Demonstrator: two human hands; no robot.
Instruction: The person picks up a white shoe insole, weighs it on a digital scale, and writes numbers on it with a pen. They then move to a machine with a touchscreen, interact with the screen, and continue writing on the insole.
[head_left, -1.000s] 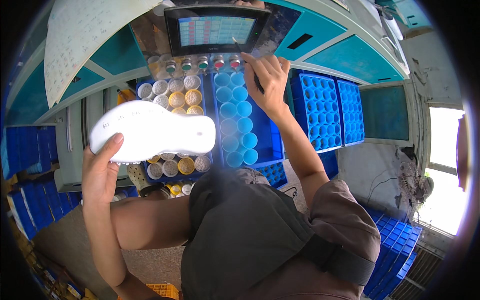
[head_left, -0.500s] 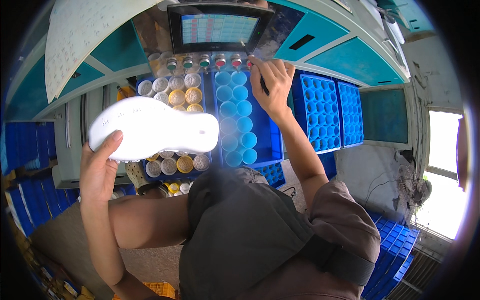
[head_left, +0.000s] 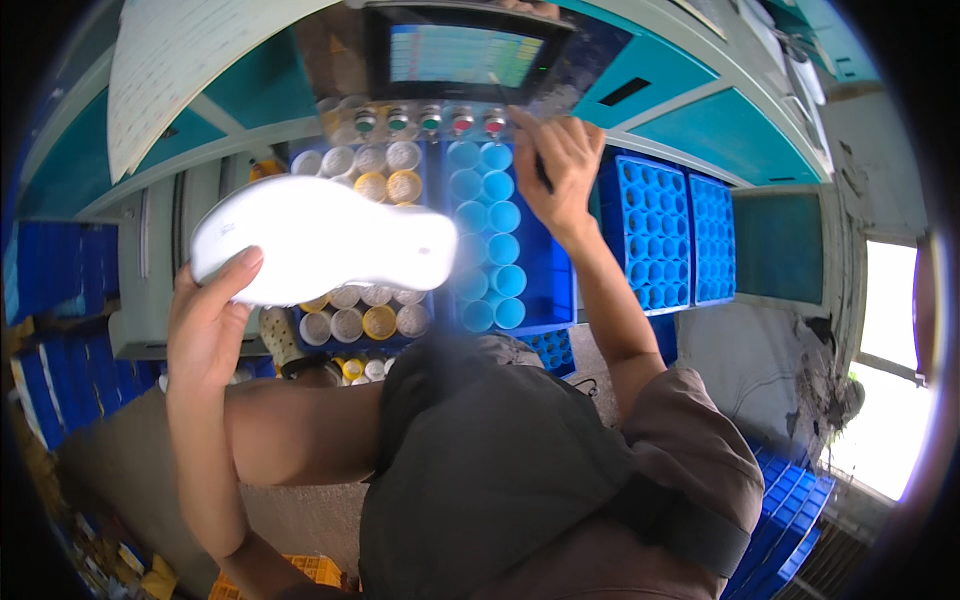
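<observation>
My left hand (head_left: 208, 325) grips a white, flat piece shaped like a shoe sole (head_left: 320, 240), its thumb on top. The piece has faint handwriting and a small hole at the narrow end. It hangs over rows of white and yellow cups (head_left: 405, 187) filled with pale granules, hiding some of them. My right hand (head_left: 568, 175) is closed round a slim dark pen (head_left: 543, 172), which points towards the screen (head_left: 465, 57) on the machine. Whether its tip touches the screen I cannot tell. Below the screen sits a row of green and red push buttons (head_left: 462, 122).
Beside the filled cups stand light-blue cups (head_left: 505, 248) in two columns in a blue tray (head_left: 555, 290). Further right are blue crates of round holders (head_left: 655, 235). Stacked blue crates (head_left: 790, 510) stand at lower right, and a yellow crate (head_left: 318, 570) is on the floor.
The whole view has shifted slightly, with the machine and cups further right in the picture. The white piece is still in my left hand, and the pen still in my right by the screen.
</observation>
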